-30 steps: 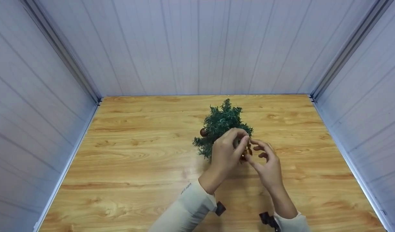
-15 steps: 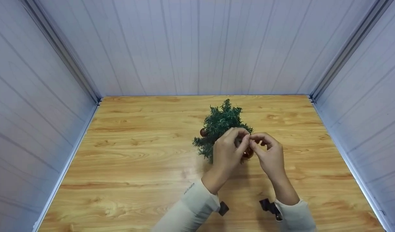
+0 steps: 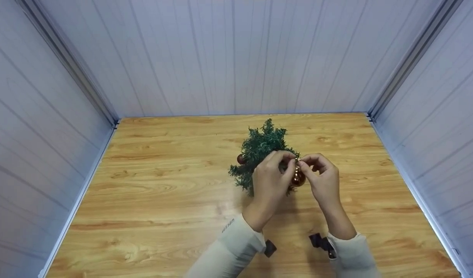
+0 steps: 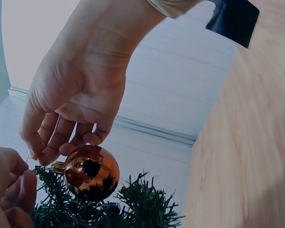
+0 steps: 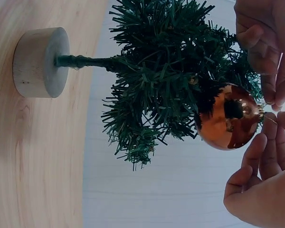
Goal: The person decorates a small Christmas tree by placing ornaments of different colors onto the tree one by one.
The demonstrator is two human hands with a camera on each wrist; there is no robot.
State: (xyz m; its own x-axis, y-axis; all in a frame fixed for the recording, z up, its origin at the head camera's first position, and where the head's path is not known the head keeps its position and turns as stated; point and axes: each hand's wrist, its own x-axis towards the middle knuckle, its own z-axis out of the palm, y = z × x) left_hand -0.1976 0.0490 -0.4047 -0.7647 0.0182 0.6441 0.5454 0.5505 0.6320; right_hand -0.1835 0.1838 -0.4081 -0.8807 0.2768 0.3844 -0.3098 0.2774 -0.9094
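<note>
A small green artificial Christmas tree (image 3: 261, 144) stands on a round pale wooden base (image 5: 40, 61). At its near right side hangs a shiny copper bauble (image 3: 299, 179), its gold cap (image 4: 58, 167) turned up. My right hand (image 3: 326, 181) pinches the fine gold thread (image 5: 271, 119) above the cap between thumb and forefinger. Opposite it, my left hand (image 3: 271, 179) has thumb and forefinger pinched at the same thread, close to a branch tip. In the right wrist view, the bauble (image 5: 229, 116) overlaps the branches.
Another dark reddish bauble (image 3: 241, 158) hangs on the tree's left side. The wood-grain table (image 3: 163, 200) spreads around the tree, with pale panel walls (image 3: 221, 58) at the back and both sides. A black wrist mount (image 3: 270, 248) sits at the left sleeve.
My right hand has gone from loosely spread fingers at the bauble to a pinch at its thread. The fingertips of both hands met, then parted slightly, with gold showing between them.
</note>
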